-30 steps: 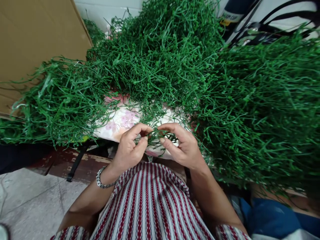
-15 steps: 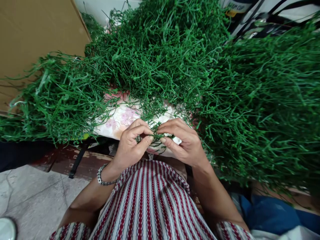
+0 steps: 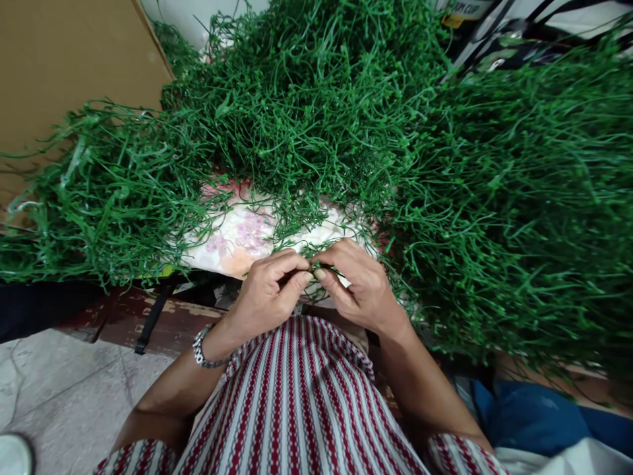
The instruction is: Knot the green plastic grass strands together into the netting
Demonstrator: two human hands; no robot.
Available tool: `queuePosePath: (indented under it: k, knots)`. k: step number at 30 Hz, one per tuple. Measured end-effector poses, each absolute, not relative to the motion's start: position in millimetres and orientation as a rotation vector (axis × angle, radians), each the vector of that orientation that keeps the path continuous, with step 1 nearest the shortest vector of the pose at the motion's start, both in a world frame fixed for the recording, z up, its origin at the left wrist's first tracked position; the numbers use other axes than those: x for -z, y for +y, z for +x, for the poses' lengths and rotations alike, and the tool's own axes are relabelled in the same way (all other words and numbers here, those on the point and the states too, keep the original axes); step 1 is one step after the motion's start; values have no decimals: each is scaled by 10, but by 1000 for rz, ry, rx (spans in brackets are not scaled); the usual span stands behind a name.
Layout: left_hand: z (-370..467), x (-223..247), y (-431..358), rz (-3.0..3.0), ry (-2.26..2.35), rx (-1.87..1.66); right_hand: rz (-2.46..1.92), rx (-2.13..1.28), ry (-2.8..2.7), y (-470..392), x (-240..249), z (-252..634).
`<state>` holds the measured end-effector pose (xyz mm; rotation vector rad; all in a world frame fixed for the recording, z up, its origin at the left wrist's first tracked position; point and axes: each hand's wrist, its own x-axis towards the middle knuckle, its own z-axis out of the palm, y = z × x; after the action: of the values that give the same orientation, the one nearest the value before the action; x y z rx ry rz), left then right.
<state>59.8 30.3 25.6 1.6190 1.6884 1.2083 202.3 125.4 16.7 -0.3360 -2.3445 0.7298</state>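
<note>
Close together at the front edge of the floral cloth, both my hands pinch with thumb and forefinger. My left hand is closed on thin green artificial grass stems, its fingertips almost touching those of my right hand. The right one pinches the same small bunch from the other side. Fingers partly hide the spot where the stems are gripped. Just beyond lies a big heap of artificial grass, with loose sprigs trailing toward my hands.
More grass is piled at the left and in a large spread at the right. A cardboard box stands at the far left. Dark bags sit at the back right. Below is a worn wooden bench with a black strap.
My left hand has shifted slightly right and down, bringing the fingertips of both hands closer together. Less of the pinched stems shows between them.
</note>
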Motion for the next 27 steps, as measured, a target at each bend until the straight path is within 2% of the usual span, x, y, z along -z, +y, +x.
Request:
queuePosePath:
  k: [7, 10, 13, 18, 27]
  knots:
    - [588, -245, 269, 1834, 1673, -908, -231, -547, -2460, 1268, -135, 2108]
    - [503, -257, 217, 1846, 1580, -891, -191, -517, -2492, 1403, -182, 2274]
    - [445, -303, 203, 1721, 1595, -967, -381, -527, -2327, 1559, -298, 2428]
    - [531, -341, 317, 1548, 1648, -1065, -414, -689, -2295, 1483, -419, 2283]
    - [641, -223, 312, 1486, 1656, -1158, -295, -970, -2355, 1262, -115, 2081]
